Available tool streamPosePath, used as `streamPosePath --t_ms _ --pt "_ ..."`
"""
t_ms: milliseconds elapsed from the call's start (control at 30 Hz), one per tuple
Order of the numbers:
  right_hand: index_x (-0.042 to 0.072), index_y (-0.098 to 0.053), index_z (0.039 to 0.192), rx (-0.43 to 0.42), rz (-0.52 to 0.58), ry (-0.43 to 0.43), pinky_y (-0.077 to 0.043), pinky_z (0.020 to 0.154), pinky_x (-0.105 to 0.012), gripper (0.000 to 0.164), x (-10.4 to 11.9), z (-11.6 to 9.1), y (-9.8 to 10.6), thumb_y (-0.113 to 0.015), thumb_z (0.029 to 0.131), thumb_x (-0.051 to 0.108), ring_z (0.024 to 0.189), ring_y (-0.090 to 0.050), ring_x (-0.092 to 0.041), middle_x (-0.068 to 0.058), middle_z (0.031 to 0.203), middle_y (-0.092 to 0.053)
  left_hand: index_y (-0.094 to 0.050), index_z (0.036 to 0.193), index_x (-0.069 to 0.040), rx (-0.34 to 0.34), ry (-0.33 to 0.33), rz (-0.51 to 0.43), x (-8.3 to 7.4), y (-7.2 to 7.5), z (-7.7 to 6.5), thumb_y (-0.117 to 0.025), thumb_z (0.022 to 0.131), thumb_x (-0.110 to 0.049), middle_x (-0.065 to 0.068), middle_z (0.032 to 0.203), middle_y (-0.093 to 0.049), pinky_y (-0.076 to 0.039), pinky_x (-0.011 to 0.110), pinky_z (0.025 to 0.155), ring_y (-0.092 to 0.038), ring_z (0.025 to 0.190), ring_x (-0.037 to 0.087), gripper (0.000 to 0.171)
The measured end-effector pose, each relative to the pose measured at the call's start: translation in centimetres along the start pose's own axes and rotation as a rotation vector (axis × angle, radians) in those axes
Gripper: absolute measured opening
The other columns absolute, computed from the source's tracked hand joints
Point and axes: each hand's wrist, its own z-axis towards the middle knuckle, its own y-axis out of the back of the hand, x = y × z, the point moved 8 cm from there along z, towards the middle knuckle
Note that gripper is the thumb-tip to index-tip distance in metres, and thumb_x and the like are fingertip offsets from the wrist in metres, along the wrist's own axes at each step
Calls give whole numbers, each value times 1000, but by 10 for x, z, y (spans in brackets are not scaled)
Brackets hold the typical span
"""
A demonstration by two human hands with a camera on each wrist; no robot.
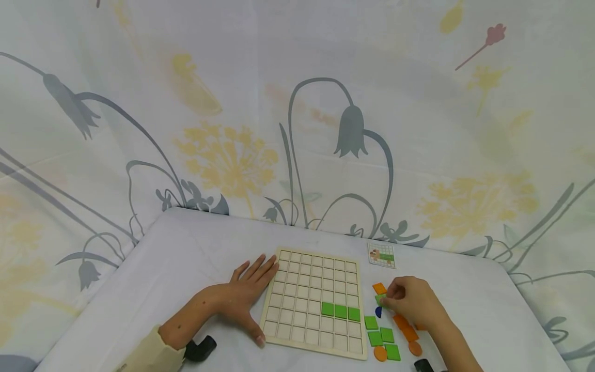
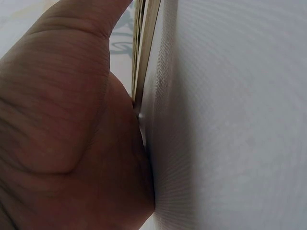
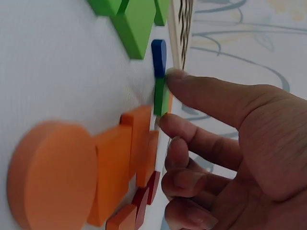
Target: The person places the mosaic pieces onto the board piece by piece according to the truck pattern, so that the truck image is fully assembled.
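A wooden grid board (image 1: 302, 294) lies on the white table, with three green square tiles (image 1: 341, 311) in a row in its cells. My left hand (image 1: 239, 299) rests with spread fingers along the board's left edge, fingertips and thumb at the frame. To the right of the board my right hand (image 1: 413, 299) pinches a green square tile (image 3: 162, 96) between thumb and index finger, low over the table. Right beside that tile lies a dark blue half-round piece (image 3: 159, 57). The other fingers of the right hand are curled.
Several loose green square tiles (image 1: 387, 335) lie by the board's lower right, near an orange disc (image 1: 380, 354). Orange pieces (image 1: 405, 327) lie under the right wrist, and red pieces (image 3: 141, 203) show in the right wrist view. A small pattern card (image 1: 381, 255) lies behind.
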Motion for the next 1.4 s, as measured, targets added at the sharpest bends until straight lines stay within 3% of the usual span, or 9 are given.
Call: streamPosePath --t_ms 600,867,1167,1400 --pt "9 -68 87 -25 44 9 -47 57 -29 25 13 -1 -8 -91 80 13 68 -55 -18 -1 79 -62 -1 171 -9 2 10 9 1 -1 1 -89 67 -74 10 179 13 5 64 128 17 163 36 152" --pt "12 -70 90 -26 79 56 -46 58 -28 17 23 -3 -8 -84 82 5 68 -55 -17 1 79 -63 0 171 -9 3 14 19 1 -1 2 -89 66 -75 9 179 13 6 64 128 18 163 35 152" --pt "14 -76 95 -60 179 163 -46 57 -26 12 54 -15 -8 -81 90 5 62 -54 -13 3 82 -66 -1 171 -8 5 15 24 -2 0 1 -90 67 -74 10 178 13 5 64 128 18 163 36 152" --pt "17 -77 97 -96 284 219 -48 57 -24 21 79 -20 -24 -78 91 -3 63 -54 -10 5 86 -67 -1 171 -8 8 25 25 0 -1 2 -89 66 -75 10 179 13 5 64 128 17 163 36 152"
